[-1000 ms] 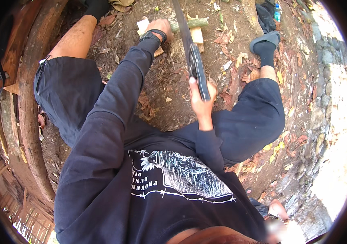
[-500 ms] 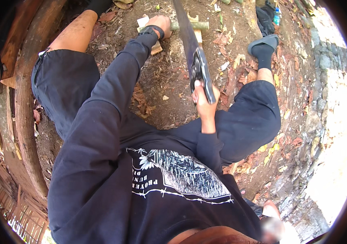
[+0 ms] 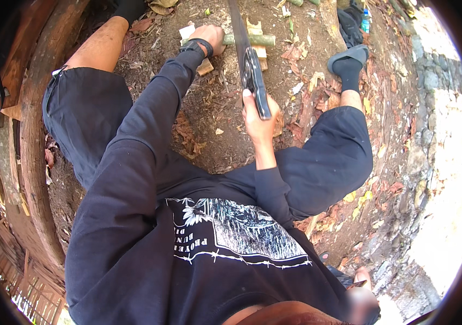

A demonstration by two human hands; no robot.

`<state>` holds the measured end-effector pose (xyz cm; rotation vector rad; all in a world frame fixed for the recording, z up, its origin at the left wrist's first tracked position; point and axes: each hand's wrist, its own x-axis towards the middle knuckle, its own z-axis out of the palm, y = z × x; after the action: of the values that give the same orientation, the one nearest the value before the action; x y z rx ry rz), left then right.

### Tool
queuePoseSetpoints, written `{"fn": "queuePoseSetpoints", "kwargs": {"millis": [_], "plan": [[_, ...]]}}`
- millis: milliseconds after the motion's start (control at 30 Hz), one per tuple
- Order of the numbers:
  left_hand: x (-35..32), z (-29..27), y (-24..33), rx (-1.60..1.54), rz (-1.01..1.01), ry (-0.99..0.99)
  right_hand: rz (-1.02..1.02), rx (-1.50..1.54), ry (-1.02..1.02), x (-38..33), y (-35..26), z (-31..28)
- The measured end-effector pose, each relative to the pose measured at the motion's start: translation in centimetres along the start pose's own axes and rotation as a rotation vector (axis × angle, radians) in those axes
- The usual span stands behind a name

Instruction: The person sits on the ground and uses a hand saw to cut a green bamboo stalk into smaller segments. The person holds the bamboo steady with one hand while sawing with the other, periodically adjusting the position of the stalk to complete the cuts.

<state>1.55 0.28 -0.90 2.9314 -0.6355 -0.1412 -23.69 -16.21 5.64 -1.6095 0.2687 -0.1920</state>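
A green stick [image 3: 264,40], perhaps bamboo, lies crosswise over small pieces of split wood [image 3: 205,67] on the ground. My left hand [image 3: 209,38] is closed around its left part, pressing it down. In my right hand [image 3: 260,120] is a hand saw [image 3: 253,76], gripped by its dark handle with the thumb along the side. The saw's blade crosses the stick just right of my left hand, pointing away from me. The blade's far end runs out of the picture at the top, and a cut in the stick cannot be made out.
My legs are spread to either side, with a grey sandal [image 3: 350,56] on the right foot. Long logs [image 3: 34,146] border the left. A dark bag [image 3: 350,27] and a bottle [image 3: 365,23] lie at the far right, near a stone edge [image 3: 431,76]. Dry leaves litter the soil.
My right hand has pushed the saw away from me and slightly left, so its handle is closer to the stick. My left hand stays clamped on the stick.
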Motion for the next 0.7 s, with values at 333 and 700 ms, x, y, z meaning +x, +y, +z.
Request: {"fn": "queuePoseSetpoints", "kwargs": {"millis": [333, 700], "plan": [[0.0, -0.7, 0.7, -0.008, -0.088, -0.032, 0.05, -0.078, 0.031, -8.8, -1.2, -4.4], [0.7, -0.4, -0.1, -0.08, -0.199, -0.02, -0.051, -0.246, -0.06, -9.5, -1.4, -5.5]]}}
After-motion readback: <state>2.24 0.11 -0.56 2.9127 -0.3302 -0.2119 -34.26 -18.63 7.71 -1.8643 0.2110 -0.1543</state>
